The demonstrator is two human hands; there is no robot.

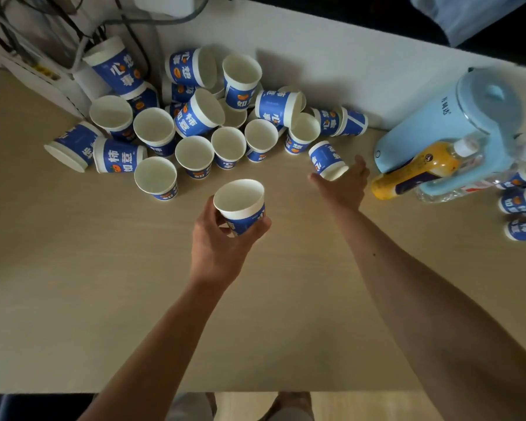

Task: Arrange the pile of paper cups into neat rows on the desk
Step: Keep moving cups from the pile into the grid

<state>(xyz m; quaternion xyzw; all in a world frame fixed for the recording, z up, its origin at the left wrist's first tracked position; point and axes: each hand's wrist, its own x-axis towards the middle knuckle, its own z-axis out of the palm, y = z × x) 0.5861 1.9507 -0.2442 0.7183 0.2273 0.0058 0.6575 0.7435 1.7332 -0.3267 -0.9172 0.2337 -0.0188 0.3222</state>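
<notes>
While the left hand (222,238) holds one paper cup (240,208) upright just above the desk (104,284), fingers and thumb wrapped round its blue lower half, the right hand (343,186) is stretched out further back at a second cup (328,161). That one is tipped over, white rim end toward the palm, thumb touching its left side and the fingers fairly straight past its right side. Honestly can't tell whether it's really gripped or the hand is only cupped around it.

The pile of cups (195,117) sits at the back of the desk against the white wall (331,50), pretty messy. Several lie on their sides or lean on each other, and a loose front line stands mouth up, e.g. the nearest upright cup (155,177).

Off to the right there's a pale blue electric kettle (456,126) with an orange juice bottle (413,174) lying just in front of it, touching its base. A few more cups (520,202) lie at the right edge. Back left is a tangle of cables (82,41) and a white box (43,74).
</notes>
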